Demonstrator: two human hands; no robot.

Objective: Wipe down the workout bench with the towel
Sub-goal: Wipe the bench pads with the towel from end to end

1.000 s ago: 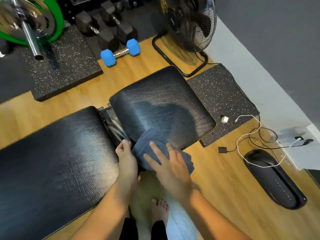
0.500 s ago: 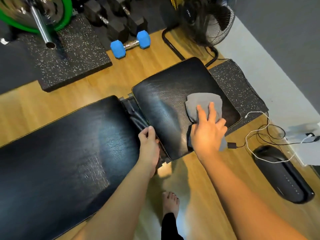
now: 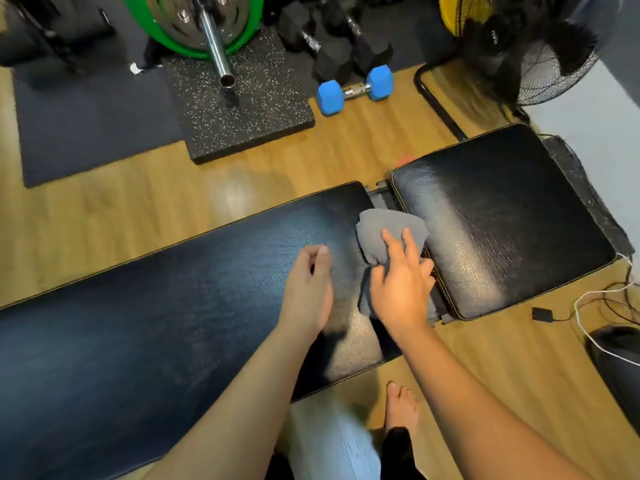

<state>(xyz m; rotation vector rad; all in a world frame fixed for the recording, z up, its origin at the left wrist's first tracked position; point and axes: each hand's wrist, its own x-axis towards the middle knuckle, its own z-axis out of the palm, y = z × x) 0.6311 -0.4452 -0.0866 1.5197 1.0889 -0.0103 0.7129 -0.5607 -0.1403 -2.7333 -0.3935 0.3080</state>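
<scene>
**Towel at the gap between the two bench pads**

I look down on a wooden floor with the workout bench running across it. Its long black back pad fills the lower left; the shorter seat pad sits to the right, a narrow gap with frame parts between them. Both pads are glossy and catch the light.

The grey towel lies bunched over the right end of the long pad, spilling across the gap and touching the seat pad's left edge. My right hand presses down on it with fingers spread flat, not clenched. My left hand is over the long pad just beside the towel, fingers loosely curled and grasping nothing; I cannot tell whether it touches the pad.

Beyond the bench's far edge, a speckled rubber mat carries a barbell end with a green plate. A blue dumbbell rests on the floor near it, black dumbbells behind. A floor fan stands at the far right corner, against a grey wall. Another speckled mat shows past the seat pad's right edge. Cables trail over the floor at right, near a dark oblong object. A bare foot stands on the floor at the bench's near edge.
</scene>
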